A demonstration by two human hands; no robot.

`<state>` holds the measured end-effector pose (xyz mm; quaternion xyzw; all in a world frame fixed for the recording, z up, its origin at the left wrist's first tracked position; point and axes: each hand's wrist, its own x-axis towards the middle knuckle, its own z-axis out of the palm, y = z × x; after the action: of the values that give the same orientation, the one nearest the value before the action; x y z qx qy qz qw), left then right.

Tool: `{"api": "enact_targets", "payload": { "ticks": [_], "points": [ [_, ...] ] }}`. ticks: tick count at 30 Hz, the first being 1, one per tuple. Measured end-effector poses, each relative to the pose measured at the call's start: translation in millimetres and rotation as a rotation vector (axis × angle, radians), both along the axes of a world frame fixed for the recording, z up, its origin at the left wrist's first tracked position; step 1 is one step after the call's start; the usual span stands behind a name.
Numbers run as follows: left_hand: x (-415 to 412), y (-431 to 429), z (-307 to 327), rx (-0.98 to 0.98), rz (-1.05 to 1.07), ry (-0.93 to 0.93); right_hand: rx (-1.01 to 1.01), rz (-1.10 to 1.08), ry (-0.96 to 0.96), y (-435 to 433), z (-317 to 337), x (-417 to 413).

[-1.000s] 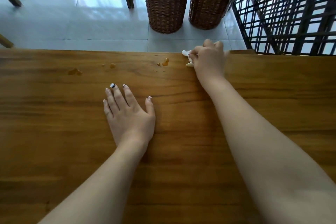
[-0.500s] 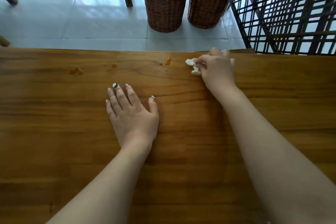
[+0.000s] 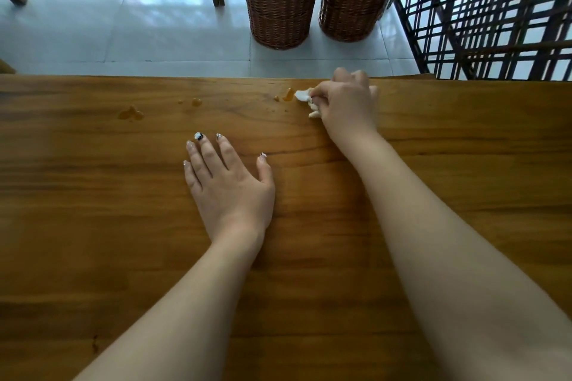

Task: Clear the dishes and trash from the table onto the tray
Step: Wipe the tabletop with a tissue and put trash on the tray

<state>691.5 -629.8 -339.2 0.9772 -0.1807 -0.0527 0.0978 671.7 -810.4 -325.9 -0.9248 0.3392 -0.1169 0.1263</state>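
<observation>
Wooden table (image 3: 93, 257) under both my bare forearms. Beyond my fingertips lie a pale tiled floor (image 3: 123, 31), a dark lattice screen (image 3: 495, 9) out past my right hand (image 3: 346, 105), and two wicker baskets (image 3: 278, 3) (image 3: 353, 0) side by side on the tiles ahead of it. My left hand (image 3: 229, 192) lies flat on the wood, palm down, fingers straight and slightly spread, holding nothing. My right hand, farther out at the table's far edge, curls its fingers round a crumpled white tissue (image 3: 305, 96), which pokes out toward my left hand's side and touches the wood. Just beside the tissue sits an orange smear (image 3: 288, 95). A larger orange blot (image 3: 130, 113) and small orange drops (image 3: 196, 101) lie beyond my left hand's fingertips, off to its left.
</observation>
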Motion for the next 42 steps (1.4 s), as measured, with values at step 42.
{"api": "enact_targets", "payload": {
  "ticks": [42],
  "points": [
    [0,0,-1,0.007,0.005,0.004,-0.080,0.177,-0.080,30,-8,35]
  ]
}}
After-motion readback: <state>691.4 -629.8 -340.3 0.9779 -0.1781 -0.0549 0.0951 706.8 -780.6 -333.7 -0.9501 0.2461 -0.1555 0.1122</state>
